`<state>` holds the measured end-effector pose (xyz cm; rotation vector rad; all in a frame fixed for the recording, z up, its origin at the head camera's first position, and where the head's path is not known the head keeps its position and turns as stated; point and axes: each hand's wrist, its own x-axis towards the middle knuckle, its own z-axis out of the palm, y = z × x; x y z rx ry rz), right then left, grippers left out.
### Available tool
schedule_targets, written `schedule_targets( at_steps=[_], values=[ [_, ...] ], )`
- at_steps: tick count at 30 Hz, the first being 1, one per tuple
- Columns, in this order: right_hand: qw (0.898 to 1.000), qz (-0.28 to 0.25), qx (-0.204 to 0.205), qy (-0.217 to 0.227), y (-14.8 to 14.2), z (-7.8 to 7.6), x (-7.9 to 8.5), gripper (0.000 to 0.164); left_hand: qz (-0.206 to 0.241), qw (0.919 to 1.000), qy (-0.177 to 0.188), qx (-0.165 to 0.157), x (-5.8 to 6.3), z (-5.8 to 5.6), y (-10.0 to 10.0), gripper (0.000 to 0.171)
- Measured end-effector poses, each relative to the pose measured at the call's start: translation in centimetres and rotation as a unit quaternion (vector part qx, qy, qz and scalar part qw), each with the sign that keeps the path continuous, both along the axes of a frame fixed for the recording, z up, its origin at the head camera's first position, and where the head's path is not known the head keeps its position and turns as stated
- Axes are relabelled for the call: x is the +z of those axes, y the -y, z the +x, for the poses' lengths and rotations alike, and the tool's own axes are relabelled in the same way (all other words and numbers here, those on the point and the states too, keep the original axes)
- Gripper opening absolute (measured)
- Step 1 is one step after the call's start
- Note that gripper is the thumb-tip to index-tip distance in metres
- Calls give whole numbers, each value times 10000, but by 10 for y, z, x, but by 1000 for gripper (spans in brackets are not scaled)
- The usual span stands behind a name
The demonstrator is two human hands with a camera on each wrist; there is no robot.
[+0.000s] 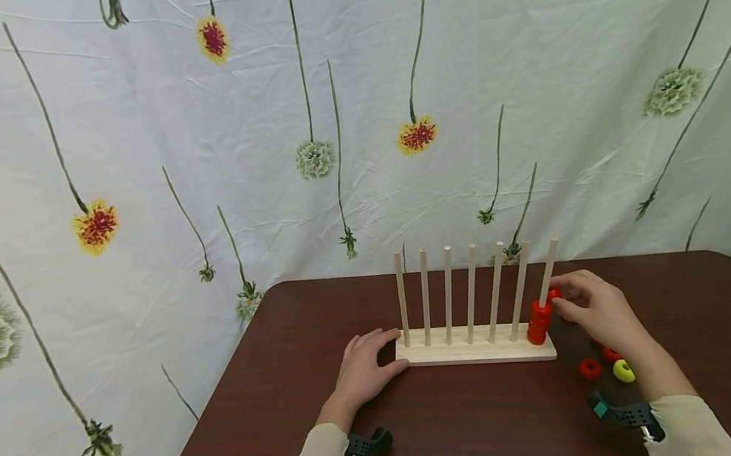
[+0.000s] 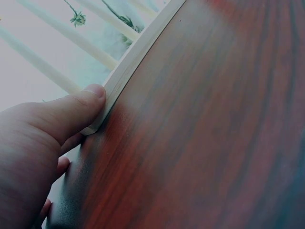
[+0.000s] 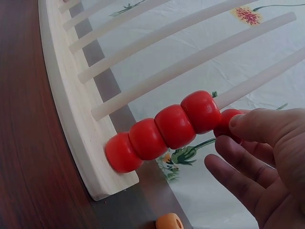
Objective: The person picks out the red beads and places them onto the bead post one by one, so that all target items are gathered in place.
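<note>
Your left hand grips the rack at nine o'clock and your right hand pinches a red bead beside the three-o'clock peg, where a loose pinch or bump could drop it onto the bench.

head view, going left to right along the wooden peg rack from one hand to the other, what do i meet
Left hand → six bare pegs → stack of red beads → pinched red bead → right hand.
</note>
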<state>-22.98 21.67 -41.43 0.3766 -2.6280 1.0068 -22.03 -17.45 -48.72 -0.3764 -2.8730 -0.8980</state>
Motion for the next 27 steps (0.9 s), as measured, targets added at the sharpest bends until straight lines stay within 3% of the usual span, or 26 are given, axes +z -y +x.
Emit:
schedule_targets(
  at_steps=[27],
  values=[
    [9936,-307,-418,-1003,6,1,3,29,42,10000,-65,-44,0,-1,0,55]
  ],
)
